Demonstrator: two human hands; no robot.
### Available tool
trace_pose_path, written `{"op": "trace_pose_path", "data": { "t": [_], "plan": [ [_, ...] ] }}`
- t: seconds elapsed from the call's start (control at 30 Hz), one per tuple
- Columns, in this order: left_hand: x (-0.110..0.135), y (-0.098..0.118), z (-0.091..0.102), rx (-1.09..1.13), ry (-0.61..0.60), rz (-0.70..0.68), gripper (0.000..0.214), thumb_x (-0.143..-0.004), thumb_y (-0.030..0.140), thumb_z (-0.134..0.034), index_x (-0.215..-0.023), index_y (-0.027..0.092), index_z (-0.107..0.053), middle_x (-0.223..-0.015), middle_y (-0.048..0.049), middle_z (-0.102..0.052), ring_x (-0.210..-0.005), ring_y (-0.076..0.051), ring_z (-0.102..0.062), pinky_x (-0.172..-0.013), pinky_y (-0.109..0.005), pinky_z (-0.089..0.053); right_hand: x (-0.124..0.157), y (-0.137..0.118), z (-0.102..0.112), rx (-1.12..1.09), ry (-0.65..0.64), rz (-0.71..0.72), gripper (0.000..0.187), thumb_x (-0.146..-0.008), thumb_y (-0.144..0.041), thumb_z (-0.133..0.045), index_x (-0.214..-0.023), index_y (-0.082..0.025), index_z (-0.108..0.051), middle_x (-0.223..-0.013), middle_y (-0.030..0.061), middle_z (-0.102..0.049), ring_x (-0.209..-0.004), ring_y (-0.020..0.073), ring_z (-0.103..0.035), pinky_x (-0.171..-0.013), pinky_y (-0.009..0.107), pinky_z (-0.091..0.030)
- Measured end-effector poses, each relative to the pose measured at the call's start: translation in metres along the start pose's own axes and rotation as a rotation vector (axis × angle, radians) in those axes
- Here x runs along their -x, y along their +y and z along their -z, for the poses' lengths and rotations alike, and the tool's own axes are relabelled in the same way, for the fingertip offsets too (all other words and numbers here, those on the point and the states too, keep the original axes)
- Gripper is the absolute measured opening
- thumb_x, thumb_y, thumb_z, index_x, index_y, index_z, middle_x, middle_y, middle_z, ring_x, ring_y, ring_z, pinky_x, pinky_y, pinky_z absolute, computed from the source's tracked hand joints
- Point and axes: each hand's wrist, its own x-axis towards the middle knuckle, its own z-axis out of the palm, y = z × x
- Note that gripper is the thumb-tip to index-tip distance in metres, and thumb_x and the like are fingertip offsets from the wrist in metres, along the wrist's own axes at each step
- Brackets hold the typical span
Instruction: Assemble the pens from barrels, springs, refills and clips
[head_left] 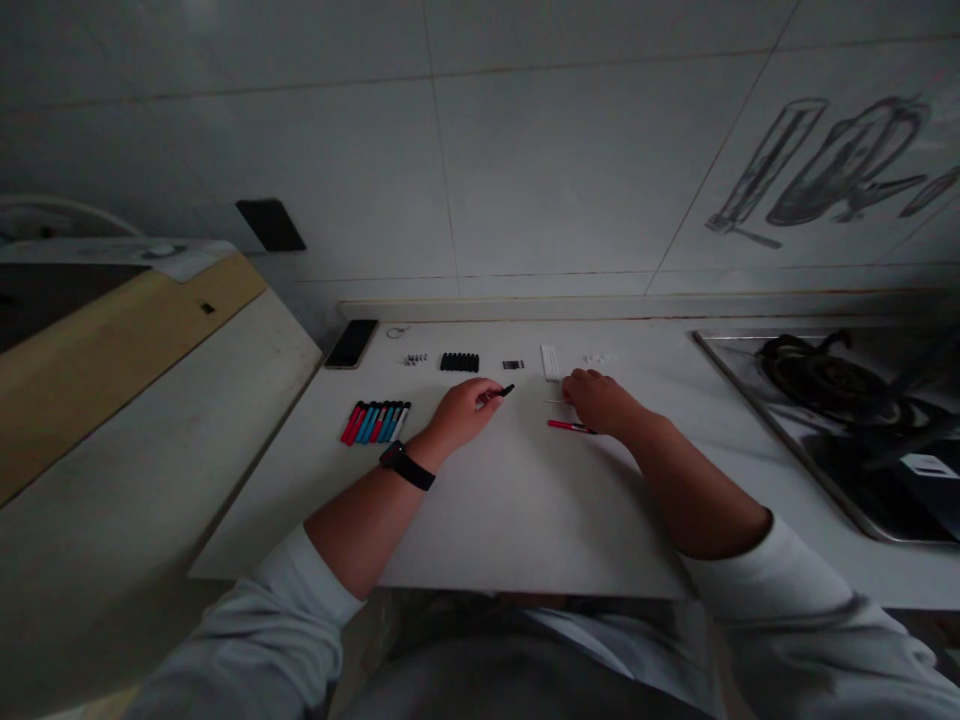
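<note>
My left hand (pixel 463 412), with a black watch on the wrist, pinches a small black pen part (pixel 508 390) between thumb and fingertips, just above the counter. To its right, my right hand (pixel 600 400) is lowered to the counter with its fingers curled together; whatever they grip is hidden. A thin white stick (pixel 553 402) lies at those fingertips. Just below that hand is a red pen barrel (pixel 570 427) with a dark end, partly covered by the hand. Several red, blue and white pens (pixel 375 422) with black ends lie in a row on the left.
Along the back lie small metal springs (pixel 415 359), a row of black caps (pixel 459 362), small dark pieces (pixel 513 365), white sticks (pixel 550 362) and small clear pieces (pixel 598 358). A phone (pixel 351 344) and ring (pixel 397 332) lie back left. A gas stove (pixel 825 400) stands right.
</note>
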Motion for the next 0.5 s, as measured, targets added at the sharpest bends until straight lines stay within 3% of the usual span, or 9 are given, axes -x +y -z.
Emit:
{"op": "trace_pose_path", "data": {
  "t": [0.1,0.27,0.5],
  "plan": [
    [-0.001,-0.003,0.002,-0.028,-0.002,-0.011,0.016,-0.095,0.025,-0.065,-0.108,0.020,-0.072,-0.105,-0.0058,-0.076,-0.093,-0.019,-0.072,-0.086,-0.035,-0.059,0.001,-0.003,0.003,-0.040,-0.004,-0.029,0.025,-0.101,-0.015,-0.046,-0.115,-0.014,-0.066,-0.119,0.0209,-0.066,-0.108,0.0291,-0.063,-0.088,0.037,-0.047],
    [-0.002,-0.004,0.007,-0.060,0.005,-0.020,0.017,-0.094,0.023,-0.065,-0.109,0.020,-0.072,-0.106,-0.0059,-0.076,-0.093,-0.018,-0.071,-0.088,-0.036,-0.058,-0.003,-0.006,0.009,-0.212,0.023,-0.105,0.023,-0.104,-0.020,-0.044,-0.116,-0.016,-0.063,-0.107,0.0141,-0.072,-0.091,0.0229,-0.066,-0.077,0.031,-0.045],
    [-0.003,0.001,0.014,-0.125,0.032,-0.079,0.014,-0.093,0.021,-0.068,-0.106,0.021,-0.073,-0.100,-0.0048,-0.073,-0.093,-0.019,-0.068,-0.087,-0.035,-0.055,-0.005,-0.014,0.016,-0.424,0.351,0.109,0.022,-0.102,-0.020,-0.049,-0.109,-0.019,-0.070,-0.111,0.0099,-0.070,-0.100,0.0197,-0.064,-0.091,0.029,-0.047]
  ]
}}
